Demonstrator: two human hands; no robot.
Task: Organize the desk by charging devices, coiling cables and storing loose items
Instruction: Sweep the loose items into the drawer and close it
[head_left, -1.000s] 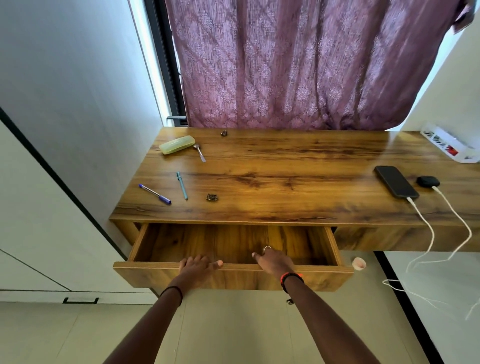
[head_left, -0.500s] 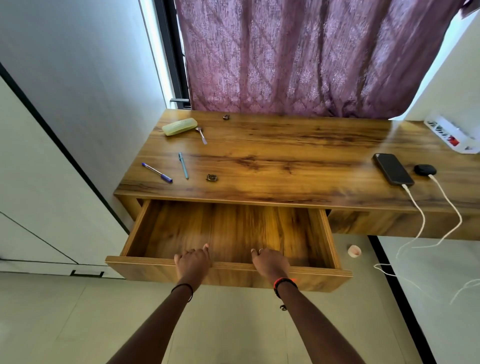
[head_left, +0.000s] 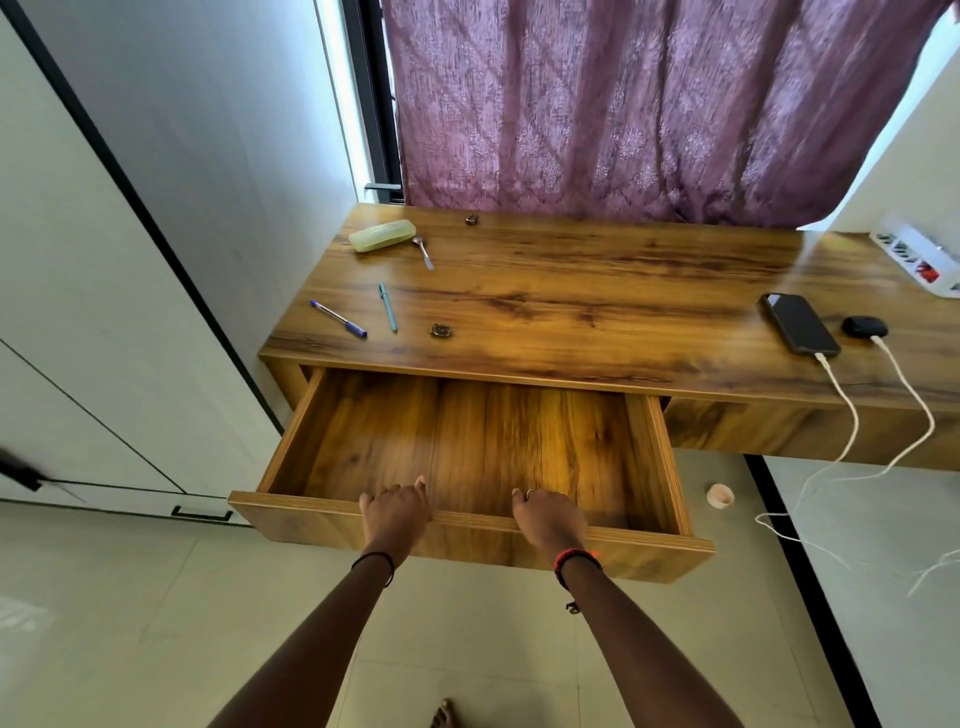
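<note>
The wooden desk (head_left: 597, 291) has its drawer (head_left: 311, 517) pulled far out, with nothing inside. My left hand (head_left: 395, 512) and my right hand (head_left: 548, 517) both grip the drawer's front edge, fingers hooked over it. On the desk's left lie a blue pen (head_left: 338, 319), a teal pen (head_left: 387, 307), a green case (head_left: 383, 235), a small spoon (head_left: 424, 251) and two small metal clips (head_left: 441, 330) (head_left: 471, 220). At the right a black phone (head_left: 799, 323) and a black earbud case (head_left: 864, 327) each have a white cable (head_left: 844, 415) plugged in.
A white power strip (head_left: 919, 260) sits at the desk's far right. The cables hang over the front edge and trail on the floor (head_left: 789, 525). A small roll of tape (head_left: 720, 495) lies on the floor. A purple curtain (head_left: 649, 104) hangs behind; white cabinets (head_left: 78, 312) stand left.
Both hands have pulled the drawer further out toward me, so much more of its bare bottom shows. Nothing on the desktop has moved.
</note>
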